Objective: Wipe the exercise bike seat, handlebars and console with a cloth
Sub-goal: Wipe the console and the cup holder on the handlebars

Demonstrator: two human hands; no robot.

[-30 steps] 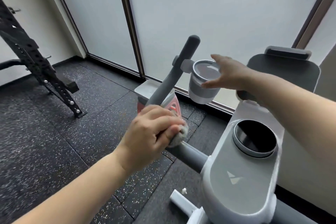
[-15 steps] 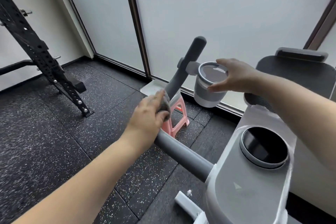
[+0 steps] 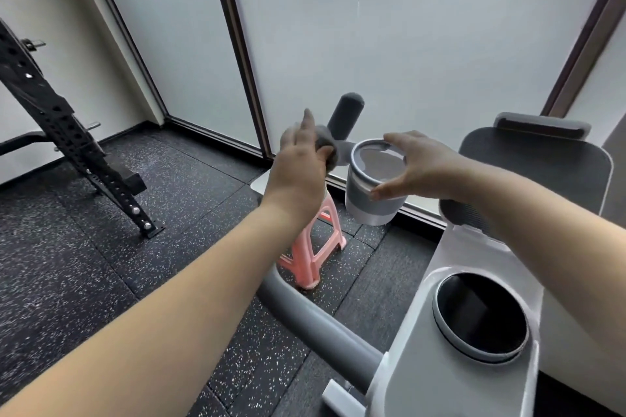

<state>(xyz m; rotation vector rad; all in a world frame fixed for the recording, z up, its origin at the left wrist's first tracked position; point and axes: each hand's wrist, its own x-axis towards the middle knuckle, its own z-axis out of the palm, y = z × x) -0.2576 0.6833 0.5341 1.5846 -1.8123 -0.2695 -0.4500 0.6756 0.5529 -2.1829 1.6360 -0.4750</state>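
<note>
The bike's grey handlebar (image 3: 315, 318) rises from the white console body (image 3: 450, 332) toward its padded tip (image 3: 347, 112). My left hand (image 3: 298, 162) presses a grey cloth (image 3: 327, 145) against the upper handlebar, just below the tip. My right hand (image 3: 423, 166) grips the rim and side of the grey-and-white cup holder (image 3: 372, 193) fixed to the bar. A round black dial (image 3: 481, 315) is set in the console top. The dark tablet rest (image 3: 542, 166) stands behind my right arm. The seat is out of view.
A pink plastic stool (image 3: 315, 247) stands on the speckled black rubber floor (image 3: 101, 264) under the handlebar. A black perforated rack leg (image 3: 67, 132) slants at the left. Frosted glass panels (image 3: 423, 44) with dark frames close off the far side.
My left hand has slid the cloth up the handlebar from its lower bend to just below the tip. My right hand has stayed on the cup holder.
</note>
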